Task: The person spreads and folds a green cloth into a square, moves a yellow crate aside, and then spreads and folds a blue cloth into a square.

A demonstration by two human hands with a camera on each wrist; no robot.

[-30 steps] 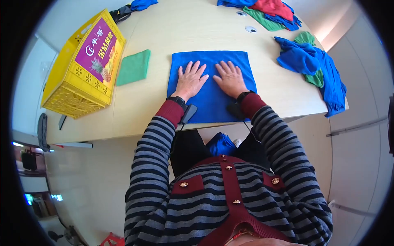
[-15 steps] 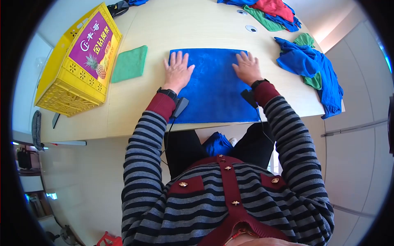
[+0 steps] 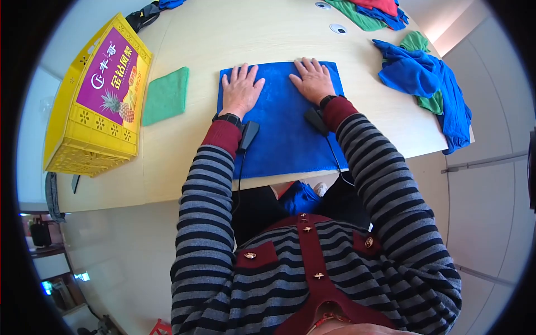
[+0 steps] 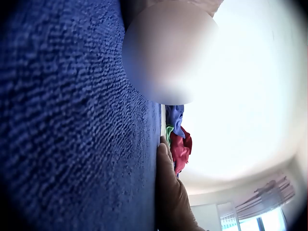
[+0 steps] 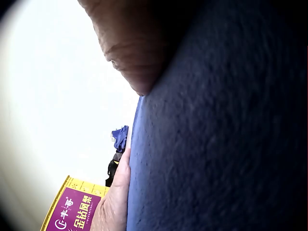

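Observation:
A blue towel (image 3: 282,139) lies spread flat on the table in front of the person, its near edge along the table's front edge. On its upper left part the left hand (image 3: 240,92) rests palm down with fingers straight. The right hand (image 3: 314,81) lies the same way near the far right corner, fingers pointing away from the body. Both wrist views show the towel's ribbed weave (image 4: 72,120) close up beneath the hands. Neither hand grips the cloth.
A folded green towel (image 3: 166,96) lies left of the blue one, next to a yellow crate (image 3: 95,142) with a pineapple label. Crumpled blue and green cloths (image 3: 410,75) sit at the right; red, green and blue cloths (image 3: 371,14) lie at the far right.
Both hands first moved apart toward the towel's sides. Then the right hand shifted back inward and forward, while the left stayed near the left side. The head view also shifted slightly.

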